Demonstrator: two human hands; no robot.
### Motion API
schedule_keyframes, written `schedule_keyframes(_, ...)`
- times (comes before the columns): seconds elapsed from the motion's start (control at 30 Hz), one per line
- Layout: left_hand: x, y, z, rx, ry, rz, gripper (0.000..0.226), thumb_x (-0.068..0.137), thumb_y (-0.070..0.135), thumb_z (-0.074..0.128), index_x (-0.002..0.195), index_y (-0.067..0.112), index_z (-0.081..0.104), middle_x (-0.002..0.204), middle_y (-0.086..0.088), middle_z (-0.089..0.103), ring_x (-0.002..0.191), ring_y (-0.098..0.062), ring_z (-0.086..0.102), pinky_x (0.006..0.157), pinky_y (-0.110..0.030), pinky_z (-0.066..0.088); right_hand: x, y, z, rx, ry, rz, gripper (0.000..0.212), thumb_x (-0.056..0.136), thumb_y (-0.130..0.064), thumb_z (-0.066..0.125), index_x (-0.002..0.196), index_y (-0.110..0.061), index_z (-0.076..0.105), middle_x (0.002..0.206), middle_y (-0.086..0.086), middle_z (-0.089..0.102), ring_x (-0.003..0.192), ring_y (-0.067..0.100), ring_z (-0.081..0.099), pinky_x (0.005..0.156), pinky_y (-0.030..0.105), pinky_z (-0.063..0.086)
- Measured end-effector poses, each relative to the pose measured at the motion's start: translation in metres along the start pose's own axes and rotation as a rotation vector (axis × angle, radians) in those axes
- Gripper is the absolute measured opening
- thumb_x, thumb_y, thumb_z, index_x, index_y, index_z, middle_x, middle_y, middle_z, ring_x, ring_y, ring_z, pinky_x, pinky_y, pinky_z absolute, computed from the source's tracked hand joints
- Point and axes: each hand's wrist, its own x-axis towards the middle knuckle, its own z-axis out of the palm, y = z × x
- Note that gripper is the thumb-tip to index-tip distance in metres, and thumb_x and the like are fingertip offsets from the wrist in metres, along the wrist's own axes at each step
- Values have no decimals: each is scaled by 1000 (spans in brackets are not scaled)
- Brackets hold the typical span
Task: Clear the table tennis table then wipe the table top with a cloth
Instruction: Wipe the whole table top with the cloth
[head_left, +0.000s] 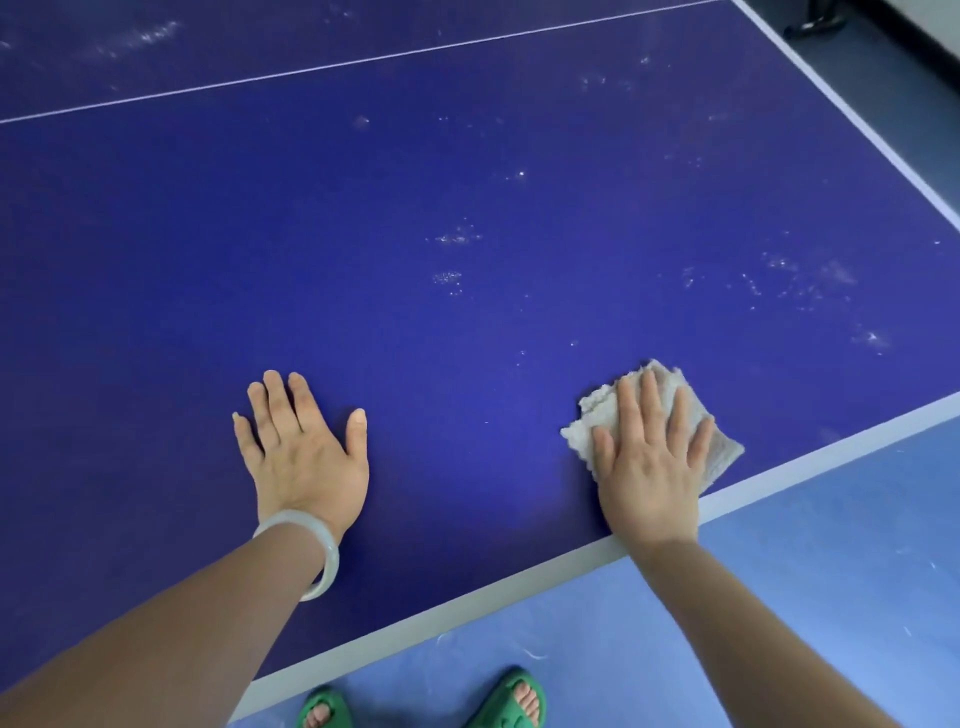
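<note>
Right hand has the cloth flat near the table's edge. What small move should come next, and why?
Probably slide the cloth forward and rightward under the right hand, across the whitish specks just beyond it: that patch of table top looks unwiped, and the left hand lies flat, bracing.

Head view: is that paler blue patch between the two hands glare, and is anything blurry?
Head view: likely soft light reflecting off the table top, not hard glare; faint shadows hug the left hand and the right hand pressing the cloth; the far corners look softer.

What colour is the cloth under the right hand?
Off-white: the fluffy cloth under the right hand; head view.
</note>
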Motion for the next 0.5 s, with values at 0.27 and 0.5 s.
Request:
schedule_keyframes(0.27,0,1,-3,-6,-14,2,83,93,59,4,156,5,9,164,-15,4,152,-29,-3,123,-50,1,21,-112,11,-36,-133,-617,59,103,-45,15,158,-23,12,166,0,5,152,32,-1,120,56,-2)
schedule_keyframes(0.5,0,0,-1,-4,-25,1,77,97,56,8,156,6,5,164,-14,1,152,-28,-7,123,-49,-1,114,-26,-7,25,-85,-23,55,103,-40,21,156,-23,16,165,-2,6,149,31,4,117,57,2)
